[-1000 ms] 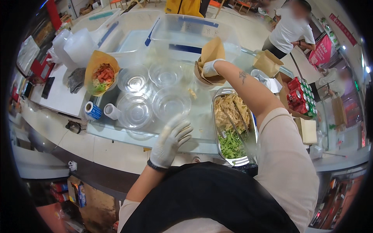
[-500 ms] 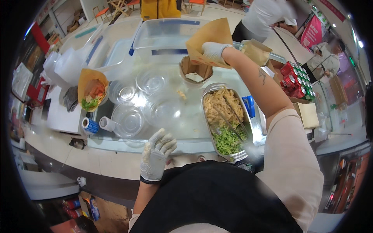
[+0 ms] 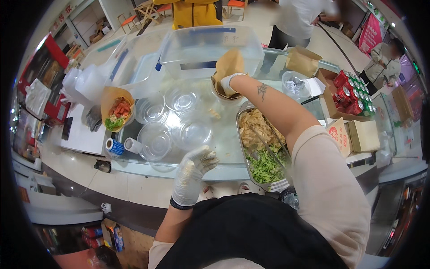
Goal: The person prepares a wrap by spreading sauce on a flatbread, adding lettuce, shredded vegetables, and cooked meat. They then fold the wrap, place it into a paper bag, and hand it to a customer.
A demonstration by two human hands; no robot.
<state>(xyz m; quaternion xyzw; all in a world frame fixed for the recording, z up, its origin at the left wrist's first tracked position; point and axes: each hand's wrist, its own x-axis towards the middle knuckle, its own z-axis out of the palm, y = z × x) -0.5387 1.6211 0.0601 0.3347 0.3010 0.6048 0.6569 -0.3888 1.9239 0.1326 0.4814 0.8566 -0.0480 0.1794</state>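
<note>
Right hand [image 3: 230,84], gloved, reached to far side of glass counter [image 3: 224,139], fingers clamped on brown paper wrap [image 3: 228,65] held above stack of same wraps [image 3: 222,94]; wrap looks unfilled

Left hand [image 3: 193,168], gloved, fingers loosely apart, holding nothing, hovering over near counter edge

One wrap with carrot and greens [image 3: 116,110] already filled, standing at left end of counter

Steel tray [image 3: 262,148] of pale strips and green vegetables at right, near edge, tongs lying in it

Clear plastic bowls [image 3: 174,125] mid-counter, empty

Judgement: one done, next just picked up, filling left to do
</note>
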